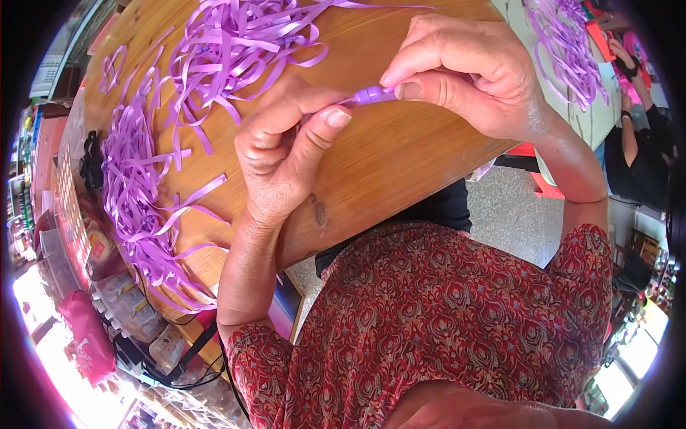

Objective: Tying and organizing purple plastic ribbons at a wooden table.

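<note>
Above the wooden table, a small purple plastic clasp [370, 95] is stretched between my two hands. My left hand [282, 146] is closed, thumb and forefinger pinching at the clasp's left end, where a bit of purple ribbon shows; its other fingers are curled in. From the right, my right hand [475, 75] pinches the clasp's other end between thumb and fingertips. The fingertips hide both ends, so I cannot tell how they join the ribbon. A heap of purple ribbon loops [239, 53] lies beyond my left hand.
More purple ribbons [132, 186] trail along the left edge of the wooden table [400, 157]. On a white marbled table [597, 129] at the right lies another ribbon pile [568, 53], with another person's arms [629, 132] beside it. A pink bag [87, 336] is at lower left.
</note>
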`<control>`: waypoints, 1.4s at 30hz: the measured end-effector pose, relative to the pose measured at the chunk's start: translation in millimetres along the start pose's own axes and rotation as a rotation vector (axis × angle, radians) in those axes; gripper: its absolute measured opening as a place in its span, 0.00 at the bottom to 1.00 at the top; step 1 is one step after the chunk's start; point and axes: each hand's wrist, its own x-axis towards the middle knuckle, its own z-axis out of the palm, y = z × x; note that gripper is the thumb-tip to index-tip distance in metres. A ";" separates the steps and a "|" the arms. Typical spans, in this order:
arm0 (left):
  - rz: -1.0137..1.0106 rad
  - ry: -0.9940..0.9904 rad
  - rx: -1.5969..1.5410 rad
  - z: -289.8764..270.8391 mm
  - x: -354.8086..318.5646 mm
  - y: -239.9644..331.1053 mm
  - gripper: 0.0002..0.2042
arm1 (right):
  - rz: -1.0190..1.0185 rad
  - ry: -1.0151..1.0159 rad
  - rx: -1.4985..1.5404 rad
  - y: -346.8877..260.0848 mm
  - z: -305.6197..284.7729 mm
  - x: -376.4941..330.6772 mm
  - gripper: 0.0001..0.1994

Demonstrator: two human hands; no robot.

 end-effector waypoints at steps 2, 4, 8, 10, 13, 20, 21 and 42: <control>-0.007 0.008 0.023 -2.4 1.3 -2.5 0.05 | 0.058 0.005 -0.001 -0.5 -3.6 -4.2 0.06; -0.002 0.060 0.210 -6.4 3.1 -6.8 0.05 | 0.135 0.051 0.026 1.3 -7.8 -10.5 0.05; 0.017 0.129 0.372 -2.4 9.3 -8.1 0.11 | 0.182 0.133 0.024 8.1 -18.3 -28.9 0.05; 0.041 0.091 0.402 -5.7 9.3 -12.9 0.15 | 0.292 0.197 0.136 6.1 -29.1 -38.3 0.05; 0.044 0.220 0.307 -4.3 10.3 -19.6 0.16 | 0.426 0.300 0.223 6.8 -57.1 -57.0 0.07; -0.124 0.159 0.280 -6.6 -2.9 -25.7 0.12 | 0.881 0.893 -0.002 5.8 -171.5 -91.6 0.08; -0.093 0.081 0.311 2.3 3.1 -28.3 0.11 | 0.618 0.926 -0.060 24.1 -216.9 -138.7 0.08; -0.017 -0.054 0.591 9.9 5.8 -17.9 0.04 | 0.605 0.323 -0.363 119.3 -105.6 -96.0 0.09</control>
